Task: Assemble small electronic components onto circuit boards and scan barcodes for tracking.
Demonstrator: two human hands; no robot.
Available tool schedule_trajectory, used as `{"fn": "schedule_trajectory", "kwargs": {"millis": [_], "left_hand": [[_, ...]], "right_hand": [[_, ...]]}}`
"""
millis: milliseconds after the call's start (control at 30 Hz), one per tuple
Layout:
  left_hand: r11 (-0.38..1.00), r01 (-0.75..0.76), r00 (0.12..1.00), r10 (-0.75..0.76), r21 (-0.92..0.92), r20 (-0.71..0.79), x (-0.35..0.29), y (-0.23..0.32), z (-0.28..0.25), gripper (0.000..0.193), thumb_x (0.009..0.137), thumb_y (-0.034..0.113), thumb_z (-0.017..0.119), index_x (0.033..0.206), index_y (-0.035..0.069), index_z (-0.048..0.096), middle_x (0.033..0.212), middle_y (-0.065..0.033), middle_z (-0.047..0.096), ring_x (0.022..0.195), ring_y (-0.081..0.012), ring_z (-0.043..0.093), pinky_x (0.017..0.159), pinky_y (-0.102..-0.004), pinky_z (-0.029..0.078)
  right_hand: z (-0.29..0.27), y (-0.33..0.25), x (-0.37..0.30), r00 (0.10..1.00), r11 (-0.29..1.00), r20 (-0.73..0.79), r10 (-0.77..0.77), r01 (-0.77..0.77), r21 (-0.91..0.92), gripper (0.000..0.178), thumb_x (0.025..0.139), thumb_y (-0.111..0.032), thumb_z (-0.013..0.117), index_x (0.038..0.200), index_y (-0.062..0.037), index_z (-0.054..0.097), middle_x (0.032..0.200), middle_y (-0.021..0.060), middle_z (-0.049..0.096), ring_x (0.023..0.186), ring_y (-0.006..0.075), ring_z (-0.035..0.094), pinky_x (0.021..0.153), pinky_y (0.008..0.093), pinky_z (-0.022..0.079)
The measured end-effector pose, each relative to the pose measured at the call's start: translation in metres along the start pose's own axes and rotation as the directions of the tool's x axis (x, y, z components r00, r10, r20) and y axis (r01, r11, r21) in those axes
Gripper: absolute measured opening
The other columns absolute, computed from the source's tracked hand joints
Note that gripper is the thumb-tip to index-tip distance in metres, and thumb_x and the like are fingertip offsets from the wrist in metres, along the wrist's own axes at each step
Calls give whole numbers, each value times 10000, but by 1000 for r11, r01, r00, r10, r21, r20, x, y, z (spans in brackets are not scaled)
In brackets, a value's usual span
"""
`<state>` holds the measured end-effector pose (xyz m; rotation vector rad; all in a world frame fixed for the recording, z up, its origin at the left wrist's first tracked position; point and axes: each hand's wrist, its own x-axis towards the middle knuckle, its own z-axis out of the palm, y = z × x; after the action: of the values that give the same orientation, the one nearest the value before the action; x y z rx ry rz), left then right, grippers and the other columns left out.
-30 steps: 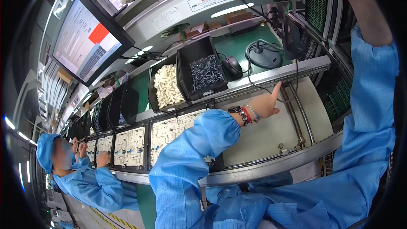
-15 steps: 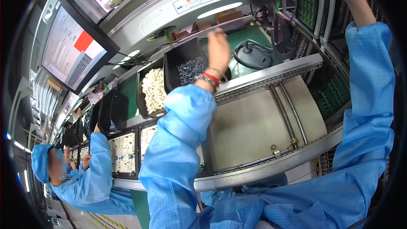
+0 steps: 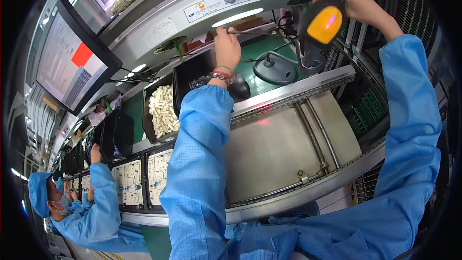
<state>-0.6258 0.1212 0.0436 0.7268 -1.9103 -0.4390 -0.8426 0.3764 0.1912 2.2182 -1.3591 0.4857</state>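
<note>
My right hand, at the upper right, grips a handheld barcode scanner. The scanner is black with a yellow front, which faces down over the bench. My left hand is closed at the fingertips on a thin black cable that runs off to the right. Below that wrist sits a black computer mouse. To the right of the mouse stands a black round scanner stand on the green surface. Red light spots fall on the conveyor bed.
Left of my sleeve are a bin of cream connectors and a black bin of dark small parts. Circuit boards lie on the line. A co-worker works at the left. A monitor hangs upper left. Metal rods cross the conveyor.
The scanner has come down into fuller view, and red light now shows on the conveyor. My left hand has moved slightly left, away from the stand, with the cable now visible at its fingers.
</note>
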Motion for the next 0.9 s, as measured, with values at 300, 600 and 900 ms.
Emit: {"fn": "schedule_trajectory", "kwargs": {"millis": [300,600,900], "left_hand": [[895,-252,695,-97,367,713,-10,-21,8,783,781,52,497,1437,81,70,875,-256,623,789,-373,628,684,-460,472],[862,381,533,89,-333,842,-88,84,16,1161,702,334,771,1372,4,-119,1288,-293,344,1114,-331,485,915,-366,429],[777,394,760,25,-490,650,-111,94,56,537,693,244,770,1061,-63,529,932,-132,637,871,-179,606,778,-292,476]], "right_hand": [[31,-22,4,978,924,137,-159,197,-328,362,598,-5,710,942,-93,643,1112,31,623,1129,255,531,912,354,494],[44,-14,17,948,910,213,-238,294,-291,253,684,-68,611,934,-87,645,1151,41,601,1135,229,530,838,333,516],[61,-7,10,972,964,196,-134,173,-202,388,665,-31,630,1045,-110,648,1237,57,555,1172,243,505,919,336,490]]}}
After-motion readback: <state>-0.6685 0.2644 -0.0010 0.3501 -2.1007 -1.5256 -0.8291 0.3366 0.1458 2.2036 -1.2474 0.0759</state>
